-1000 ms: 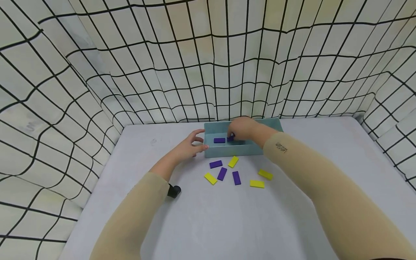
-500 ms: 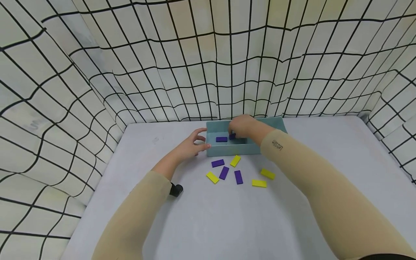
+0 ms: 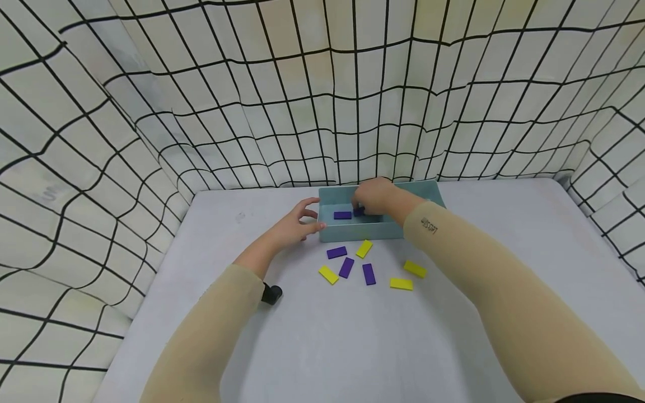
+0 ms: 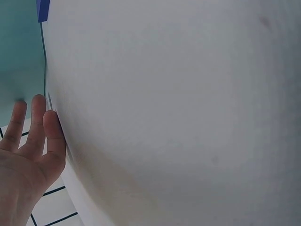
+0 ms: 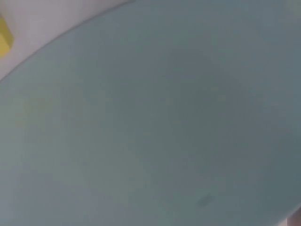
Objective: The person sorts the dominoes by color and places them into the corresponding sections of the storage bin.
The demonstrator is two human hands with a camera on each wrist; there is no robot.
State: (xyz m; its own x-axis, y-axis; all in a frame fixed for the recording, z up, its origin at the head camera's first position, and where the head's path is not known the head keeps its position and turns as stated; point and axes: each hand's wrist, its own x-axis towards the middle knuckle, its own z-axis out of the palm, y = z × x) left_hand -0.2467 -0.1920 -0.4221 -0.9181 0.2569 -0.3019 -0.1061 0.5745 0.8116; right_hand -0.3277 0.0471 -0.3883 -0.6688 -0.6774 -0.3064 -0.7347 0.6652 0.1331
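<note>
A light teal box (image 3: pixel 360 231) stands near the back edge of the table. Inside it, towards the left, lies a flat purple block (image 3: pixel 342 215). My right hand (image 3: pixel 375 196) reaches down into the box and pinches a second purple block (image 3: pixel 359 211), partly covered by the fingers. At the box's left end my left hand (image 3: pixel 297 225) rests its spread, relaxed fingers against the wall; in the left wrist view those fingers (image 4: pixel 38 115) lie along the teal side. The right wrist view is nearly filled by the blurred box wall (image 5: pixel 141 113).
In front of the box, several loose blocks lie on the white table (image 3: pixel 322 347), among them a purple block (image 3: pixel 369 274) and a yellow block (image 3: pixel 401 284). Black netting (image 3: pixel 353 101) over white walls closes in the back and sides.
The head view shifts slightly. Both hands keep their places at the box, and the right one still pinches the purple block inside it.
</note>
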